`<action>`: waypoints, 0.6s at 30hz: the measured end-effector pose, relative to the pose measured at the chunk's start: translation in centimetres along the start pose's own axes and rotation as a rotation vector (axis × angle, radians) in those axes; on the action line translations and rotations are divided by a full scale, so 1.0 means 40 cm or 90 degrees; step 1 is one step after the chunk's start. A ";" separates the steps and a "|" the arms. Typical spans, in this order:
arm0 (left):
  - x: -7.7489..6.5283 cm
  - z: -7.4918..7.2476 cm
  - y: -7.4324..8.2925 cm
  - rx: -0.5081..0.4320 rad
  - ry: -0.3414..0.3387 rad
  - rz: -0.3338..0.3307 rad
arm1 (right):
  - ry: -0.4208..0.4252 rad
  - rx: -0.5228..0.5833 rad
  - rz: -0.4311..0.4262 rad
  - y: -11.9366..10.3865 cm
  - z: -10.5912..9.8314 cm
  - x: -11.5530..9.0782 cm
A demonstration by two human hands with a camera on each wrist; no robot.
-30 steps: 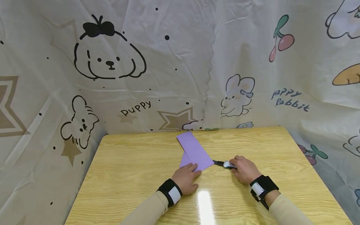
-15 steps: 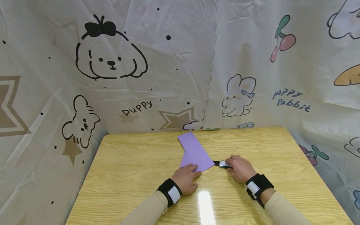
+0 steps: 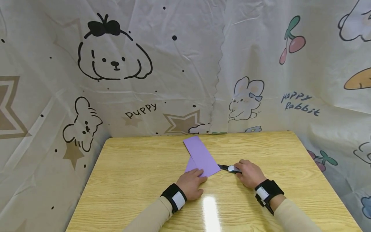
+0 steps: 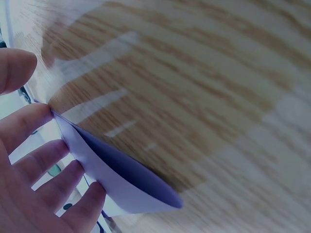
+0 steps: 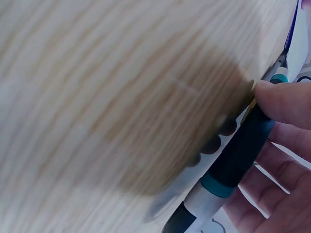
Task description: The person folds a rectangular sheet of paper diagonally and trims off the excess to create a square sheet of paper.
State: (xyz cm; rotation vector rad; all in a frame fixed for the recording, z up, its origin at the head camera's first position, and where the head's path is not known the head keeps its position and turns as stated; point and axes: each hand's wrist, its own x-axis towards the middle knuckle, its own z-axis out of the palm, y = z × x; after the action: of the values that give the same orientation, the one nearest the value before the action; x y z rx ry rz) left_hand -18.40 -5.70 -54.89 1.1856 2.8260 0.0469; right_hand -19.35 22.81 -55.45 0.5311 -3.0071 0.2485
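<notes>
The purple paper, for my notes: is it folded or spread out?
Folded: in the head view, one part of the purple paper lies over another.

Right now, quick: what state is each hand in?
Left hand: open, resting on the folded purple sheet of paper.
Right hand: closed, holding a slim black-and-silver knife-like tool.

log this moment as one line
left hand: resting on folded purple paper; right hand: gripping knife-like tool; tool tip: at paper's right corner
</notes>
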 end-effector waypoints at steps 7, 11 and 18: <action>0.000 0.003 -0.001 0.002 0.007 0.007 | 0.012 -0.006 -0.016 -0.022 0.009 0.021; 0.000 0.008 -0.001 0.001 0.005 0.006 | 0.009 -0.001 -0.012 -0.020 0.009 0.022; 0.002 0.009 -0.002 0.001 0.008 0.001 | -0.001 -0.005 0.015 0.004 0.000 0.006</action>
State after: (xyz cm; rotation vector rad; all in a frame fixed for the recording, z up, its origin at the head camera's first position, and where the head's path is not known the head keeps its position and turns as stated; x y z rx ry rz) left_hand -18.49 -5.70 -55.26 1.1917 2.8367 0.0520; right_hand -19.64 22.89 -55.46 0.4952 -3.0156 0.2387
